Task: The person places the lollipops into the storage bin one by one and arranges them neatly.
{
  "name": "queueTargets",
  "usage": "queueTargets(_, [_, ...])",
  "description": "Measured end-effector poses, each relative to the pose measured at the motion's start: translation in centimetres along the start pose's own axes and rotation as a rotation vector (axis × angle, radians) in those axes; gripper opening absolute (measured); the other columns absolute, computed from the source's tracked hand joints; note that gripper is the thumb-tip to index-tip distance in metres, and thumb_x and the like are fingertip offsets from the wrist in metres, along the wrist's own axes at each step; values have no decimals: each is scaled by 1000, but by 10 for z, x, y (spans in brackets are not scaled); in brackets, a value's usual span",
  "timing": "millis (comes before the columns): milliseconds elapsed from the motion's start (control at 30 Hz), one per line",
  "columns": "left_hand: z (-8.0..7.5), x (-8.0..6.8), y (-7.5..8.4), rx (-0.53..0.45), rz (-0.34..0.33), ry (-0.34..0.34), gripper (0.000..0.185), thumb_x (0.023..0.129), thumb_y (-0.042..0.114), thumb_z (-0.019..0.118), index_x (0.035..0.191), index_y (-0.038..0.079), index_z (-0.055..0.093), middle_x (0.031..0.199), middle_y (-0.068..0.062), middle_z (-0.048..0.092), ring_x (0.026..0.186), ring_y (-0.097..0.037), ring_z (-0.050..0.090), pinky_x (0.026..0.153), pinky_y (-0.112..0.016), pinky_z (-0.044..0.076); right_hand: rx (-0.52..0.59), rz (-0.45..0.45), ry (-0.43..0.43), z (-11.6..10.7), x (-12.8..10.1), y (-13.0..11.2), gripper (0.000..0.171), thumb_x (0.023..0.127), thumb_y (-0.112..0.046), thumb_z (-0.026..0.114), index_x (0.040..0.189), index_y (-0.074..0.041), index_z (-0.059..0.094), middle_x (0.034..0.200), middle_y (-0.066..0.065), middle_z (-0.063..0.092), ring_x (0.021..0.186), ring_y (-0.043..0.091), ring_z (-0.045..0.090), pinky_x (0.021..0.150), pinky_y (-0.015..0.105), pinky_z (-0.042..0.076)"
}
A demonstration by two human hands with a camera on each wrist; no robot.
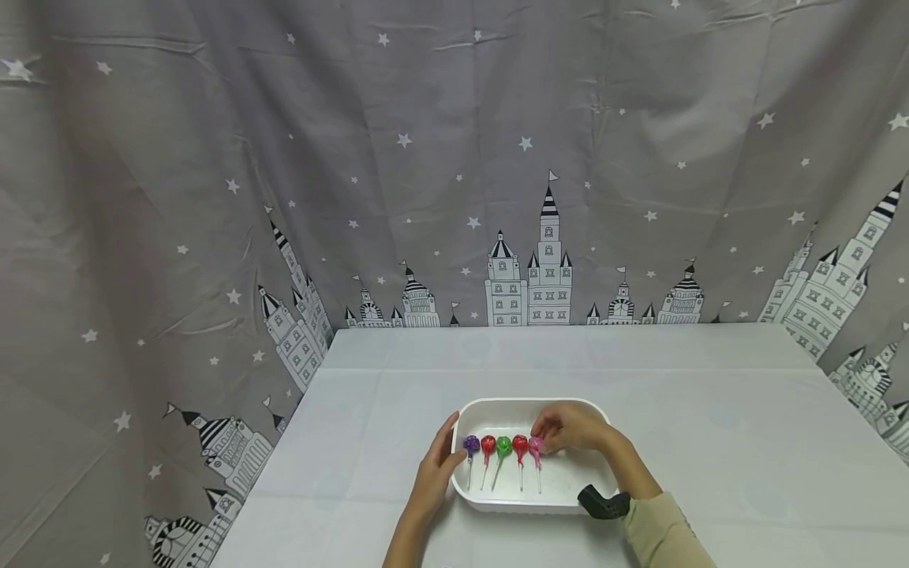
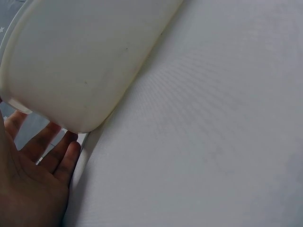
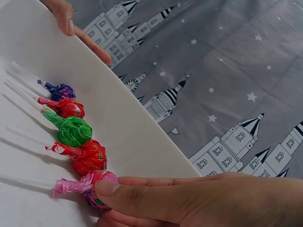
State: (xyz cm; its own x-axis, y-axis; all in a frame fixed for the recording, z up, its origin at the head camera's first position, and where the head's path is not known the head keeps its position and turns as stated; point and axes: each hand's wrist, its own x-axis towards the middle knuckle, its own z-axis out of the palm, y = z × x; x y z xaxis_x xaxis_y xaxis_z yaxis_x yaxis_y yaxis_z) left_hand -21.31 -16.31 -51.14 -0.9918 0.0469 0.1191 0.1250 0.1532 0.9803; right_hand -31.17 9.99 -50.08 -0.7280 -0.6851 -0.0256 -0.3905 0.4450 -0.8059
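A white tray (image 1: pixel 575 493) holds a row of wrapped lollipops with their sticks toward the person. From left to right come a purple lollipop (image 1: pixel 472 444), a red lollipop (image 1: pixel 488 445), a green lollipop (image 1: pixel 503 447), another red lollipop (image 1: pixel 521 446) and a pink lollipop (image 1: pixel 536 446). Between thumb and fingers, my right hand (image 3: pixel 189 198) pinches the pink one's wrapped head, beside the second red one. At the tray's left end, my left hand (image 1: pixel 433 472) grips the rim, thumb over the edge and fingers along the outer wall (image 2: pixel 71 61).
The tray stands on a white-covered table (image 1: pixel 355 442). Behind and to the left hangs a grey curtain (image 1: pixel 426 158) printed with stars and castles. A black strap-like piece (image 1: pixel 604 502) on the right wrist overlaps the tray's front right corner.
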Motion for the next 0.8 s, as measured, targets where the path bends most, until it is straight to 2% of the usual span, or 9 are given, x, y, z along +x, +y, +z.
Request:
queueTargets(167, [0, 0, 0, -6, -5, -2, 58, 90, 4, 53, 144, 9, 31, 144, -22, 30, 132, -37, 28, 109, -46, 22, 27, 10, 8, 1, -1, 0, 21, 73, 2, 71, 93, 0, 65, 80, 3, 65, 71, 15, 61, 62, 23, 53])
queueTargets(433, [0, 0, 0, -1, -10, -6, 58, 91, 5, 53, 144, 9, 30, 144, -22, 29, 132, -37, 27, 109, -46, 21, -4, 29, 35, -3, -7, -7, 23, 75, -5, 73, 96, -1, 66, 79, 1, 64, 70, 14, 60, 60, 24, 53])
queueTargets(633, [-1, -1, -1, 1, -12, -2, 58, 91, 5, 53, 144, 10, 31, 144, -22, 29, 132, -37, 28, 109, -47, 22, -45, -12, 53, -16, -20, -25, 30, 77, -10, 73, 105, 0, 65, 88, 7, 64, 77, 15, 61, 66, 24, 52])
queueTargets(800, [0, 0, -1, -4, -5, -2, 58, 91, 4, 53, 144, 9, 31, 144, -22, 30, 132, -37, 29, 109, -46, 22, -17, -36, 115, -33, -37, -29, 35, 79, -17, 73, 109, -1, 63, 94, 12, 64, 81, 15, 61, 70, 25, 52])
